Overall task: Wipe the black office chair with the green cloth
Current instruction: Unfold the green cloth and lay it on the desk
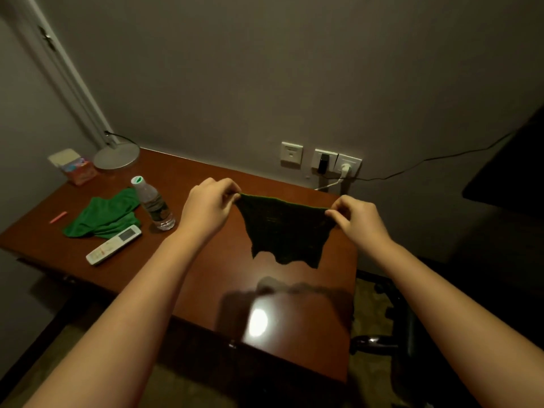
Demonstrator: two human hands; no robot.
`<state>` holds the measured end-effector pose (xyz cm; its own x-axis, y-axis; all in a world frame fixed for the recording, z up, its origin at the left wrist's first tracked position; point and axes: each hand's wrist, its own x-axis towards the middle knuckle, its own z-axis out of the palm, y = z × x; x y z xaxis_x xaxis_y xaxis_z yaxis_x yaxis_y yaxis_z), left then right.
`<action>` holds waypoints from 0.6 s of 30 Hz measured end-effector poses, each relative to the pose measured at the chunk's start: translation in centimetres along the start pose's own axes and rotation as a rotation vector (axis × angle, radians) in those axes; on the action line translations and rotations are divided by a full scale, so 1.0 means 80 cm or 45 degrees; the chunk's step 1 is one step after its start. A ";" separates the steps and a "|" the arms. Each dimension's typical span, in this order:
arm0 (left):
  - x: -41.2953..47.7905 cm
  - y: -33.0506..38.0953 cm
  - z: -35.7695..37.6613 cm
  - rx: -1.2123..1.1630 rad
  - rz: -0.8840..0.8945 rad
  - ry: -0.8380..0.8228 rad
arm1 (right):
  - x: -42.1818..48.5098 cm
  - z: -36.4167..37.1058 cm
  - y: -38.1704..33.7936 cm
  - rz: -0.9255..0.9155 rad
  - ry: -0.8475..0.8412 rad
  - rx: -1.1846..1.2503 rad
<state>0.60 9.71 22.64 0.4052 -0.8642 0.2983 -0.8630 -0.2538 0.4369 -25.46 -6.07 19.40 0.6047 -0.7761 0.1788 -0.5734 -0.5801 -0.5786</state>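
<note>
Green cloth (284,228), apparently clear above desk (220,275)

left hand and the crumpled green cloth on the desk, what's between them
A water bottle stands on the desk between the crumpled green cloth and the left hand, in the head view.
</note>
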 end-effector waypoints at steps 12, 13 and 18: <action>-0.046 -0.064 0.130 0.013 0.191 -0.402 | -0.063 0.109 0.078 0.380 -0.221 -0.037; -0.062 -0.072 0.145 0.035 0.198 -0.481 | -0.081 0.124 0.085 0.447 -0.272 -0.019; -0.143 -0.111 0.213 0.096 0.241 -0.884 | -0.174 0.183 0.105 0.644 -0.571 0.024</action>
<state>-1.53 14.40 0.90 -0.0170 -0.9665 -0.2560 -0.9280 -0.0800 0.3638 -30.59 3.50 0.40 0.4373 -0.7709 -0.4630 -0.8390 -0.1644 -0.5187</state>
